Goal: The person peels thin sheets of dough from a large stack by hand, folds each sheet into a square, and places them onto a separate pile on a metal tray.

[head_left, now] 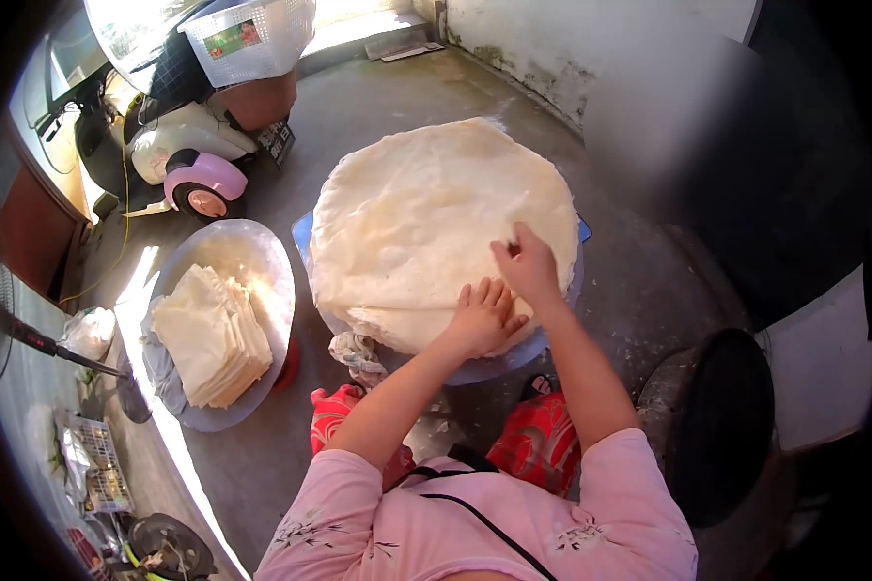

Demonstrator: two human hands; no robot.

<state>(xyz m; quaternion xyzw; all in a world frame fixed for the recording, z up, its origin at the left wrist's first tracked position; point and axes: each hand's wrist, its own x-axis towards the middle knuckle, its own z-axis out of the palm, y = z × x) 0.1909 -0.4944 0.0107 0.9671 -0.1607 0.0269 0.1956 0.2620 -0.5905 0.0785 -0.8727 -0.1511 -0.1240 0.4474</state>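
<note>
From my end of the feed, I have the big round stack of pale sheets (426,213) in the middle of the view, directly before the wearer, its layers showing along the near left edge. It lies on a low round grey support (499,368), with blue corners (302,232) jutting out from underneath on both sides. I see the left hand (482,318) lying palm down on the stack near its front edge, fingers spread and gripping nothing. The right hand (530,266) is just beyond it over the stack, its fingers curled in toward the thumb; I cannot tell whether it pinches the top sheet. A crumpled cloth (357,354) sits against the stack's near left edge. Farther left I make out a round metal tray (262,247) bearing a pile of smaller pale sheets (208,334), with something red (289,366) showing beneath its rim. Past that stands a scooter (179,143) with a lavender fender, and a white basket (247,44) above it. To my right there is a dark round vessel (722,426).
</note>
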